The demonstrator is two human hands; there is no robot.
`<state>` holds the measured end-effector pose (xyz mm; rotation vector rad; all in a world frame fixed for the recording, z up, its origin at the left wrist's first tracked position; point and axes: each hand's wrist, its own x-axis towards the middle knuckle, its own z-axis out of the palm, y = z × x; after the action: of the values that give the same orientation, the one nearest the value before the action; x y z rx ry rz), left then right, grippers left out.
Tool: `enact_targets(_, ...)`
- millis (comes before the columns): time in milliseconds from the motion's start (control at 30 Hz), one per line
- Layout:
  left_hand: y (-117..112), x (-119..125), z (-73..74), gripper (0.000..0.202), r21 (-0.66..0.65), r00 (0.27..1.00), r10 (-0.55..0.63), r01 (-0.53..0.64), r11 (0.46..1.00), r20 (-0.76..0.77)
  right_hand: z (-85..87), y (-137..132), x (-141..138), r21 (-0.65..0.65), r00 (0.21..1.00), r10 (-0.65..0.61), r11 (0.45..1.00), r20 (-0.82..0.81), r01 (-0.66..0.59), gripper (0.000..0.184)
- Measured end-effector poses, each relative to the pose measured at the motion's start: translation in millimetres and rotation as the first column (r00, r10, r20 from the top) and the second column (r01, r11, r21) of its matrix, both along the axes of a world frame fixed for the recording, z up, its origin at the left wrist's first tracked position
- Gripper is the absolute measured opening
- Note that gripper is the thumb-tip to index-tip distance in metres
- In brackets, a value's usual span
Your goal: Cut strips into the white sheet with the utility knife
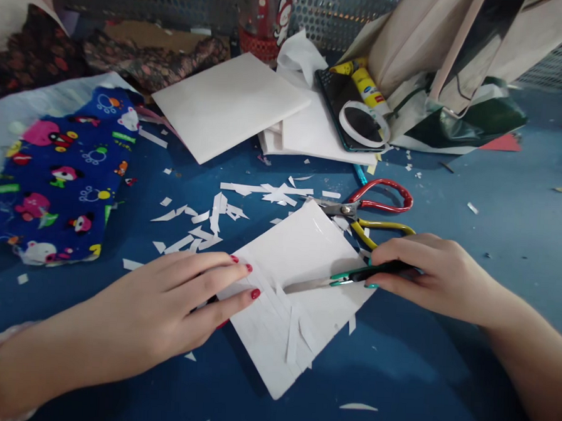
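Observation:
A white paper sheet or card lies turned at an angle on the blue table, with narrow white paper strips across its lower part. My left hand rests on its left edge, fingers stretched out and pressing lightly. My right hand grips a slim tool with a metal blade and a green-and-black handle; its exact kind is unclear. The blade lies low over the sheet, its tip beside the strips. Just beyond are scissors with one red and one yellow handle, partly hidden by the sheet.
White paper scraps litter the blue table. Blue patterned cloth lies left. Behind are a white board, a dark phone with a white ring on it, a yellow glue stick and a bag.

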<state>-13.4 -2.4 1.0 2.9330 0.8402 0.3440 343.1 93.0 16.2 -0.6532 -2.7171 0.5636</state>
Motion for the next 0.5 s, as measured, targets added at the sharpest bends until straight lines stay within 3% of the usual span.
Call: enact_targets(500,2.4,2.0,2.2,0.037,0.017,1.0,0.014,-0.014,1.0,0.026,1.2,3.5,3.4,-0.041,0.999,0.05,0.998,0.011,-0.05,0.015)
